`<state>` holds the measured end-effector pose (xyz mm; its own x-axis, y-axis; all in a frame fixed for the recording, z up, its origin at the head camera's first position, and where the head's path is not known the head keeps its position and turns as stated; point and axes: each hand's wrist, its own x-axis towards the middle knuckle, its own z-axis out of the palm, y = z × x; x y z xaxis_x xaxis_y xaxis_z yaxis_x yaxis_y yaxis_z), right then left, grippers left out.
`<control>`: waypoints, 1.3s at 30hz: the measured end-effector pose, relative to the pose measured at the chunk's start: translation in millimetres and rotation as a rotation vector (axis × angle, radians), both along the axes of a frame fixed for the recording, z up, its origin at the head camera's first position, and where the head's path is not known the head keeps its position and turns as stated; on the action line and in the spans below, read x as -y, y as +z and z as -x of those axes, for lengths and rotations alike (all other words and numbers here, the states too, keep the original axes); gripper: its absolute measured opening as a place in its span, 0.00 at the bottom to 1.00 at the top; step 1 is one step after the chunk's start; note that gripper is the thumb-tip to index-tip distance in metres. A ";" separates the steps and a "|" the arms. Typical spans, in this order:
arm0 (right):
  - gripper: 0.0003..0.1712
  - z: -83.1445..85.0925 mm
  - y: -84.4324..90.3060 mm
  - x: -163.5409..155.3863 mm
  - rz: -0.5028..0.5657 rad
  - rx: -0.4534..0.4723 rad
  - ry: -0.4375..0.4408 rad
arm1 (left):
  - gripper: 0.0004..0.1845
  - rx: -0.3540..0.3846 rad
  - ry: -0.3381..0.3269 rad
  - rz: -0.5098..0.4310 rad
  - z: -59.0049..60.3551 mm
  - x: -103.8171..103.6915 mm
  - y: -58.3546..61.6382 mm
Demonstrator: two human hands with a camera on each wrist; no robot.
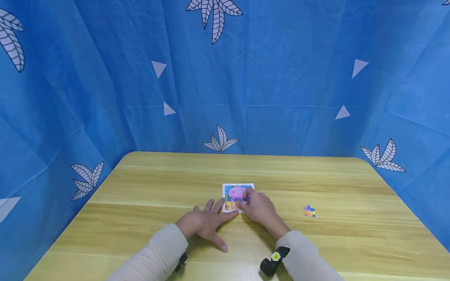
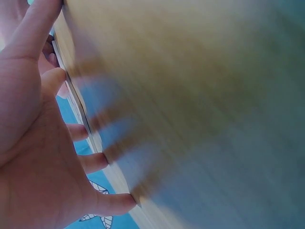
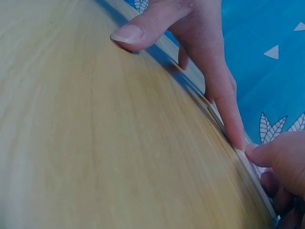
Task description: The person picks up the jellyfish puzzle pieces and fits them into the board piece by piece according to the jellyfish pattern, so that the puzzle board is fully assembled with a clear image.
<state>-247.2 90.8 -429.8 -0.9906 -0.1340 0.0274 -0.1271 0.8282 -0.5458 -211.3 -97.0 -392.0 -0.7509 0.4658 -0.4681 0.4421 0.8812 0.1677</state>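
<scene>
A small square jigsaw puzzle [image 1: 235,192] with a pink jellyfish picture lies in a white-bordered tray [image 1: 223,190] near the middle of the table. My left hand [image 1: 207,223] has its fingers spread, with the index fingertip at the tray's near edge; in the left wrist view the fingertips of the left hand [image 2: 47,138] reach down to the tabletop. Over the tray's right part, my right hand [image 1: 261,207] curls its thumb and fingers and pinches a puzzle piece, mostly hidden by the fingers. Beside the left index finger, the right hand [image 3: 286,160] shows in the right wrist view.
One loose puzzle piece [image 1: 309,211], coloured purple, yellow and blue, lies on the wooden table [image 1: 351,234] to the right of my right hand. A blue curtain [image 1: 281,78] with white leaves and triangles hangs behind the table and along both sides.
</scene>
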 end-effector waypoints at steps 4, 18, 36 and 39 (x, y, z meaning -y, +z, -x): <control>0.15 -0.7 -0.6 0.2 0.004 0.003 -0.003 | 0.53 0.003 0.001 0.003 0.0 -0.1 0.0; 0.08 1.4 -1.5 -17.9 0.244 -0.008 0.027 | 0.54 -0.011 -0.006 0.011 0.4 1.8 -4.1; 0.13 1.8 3.3 -81.2 0.161 0.016 -0.022 | 0.54 0.003 -0.004 -0.016 0.0 2.5 -1.8; 0.14 1.2 4.6 -89.8 0.155 0.009 -0.025 | 0.54 0.006 -0.006 -0.022 0.0 2.1 -1.3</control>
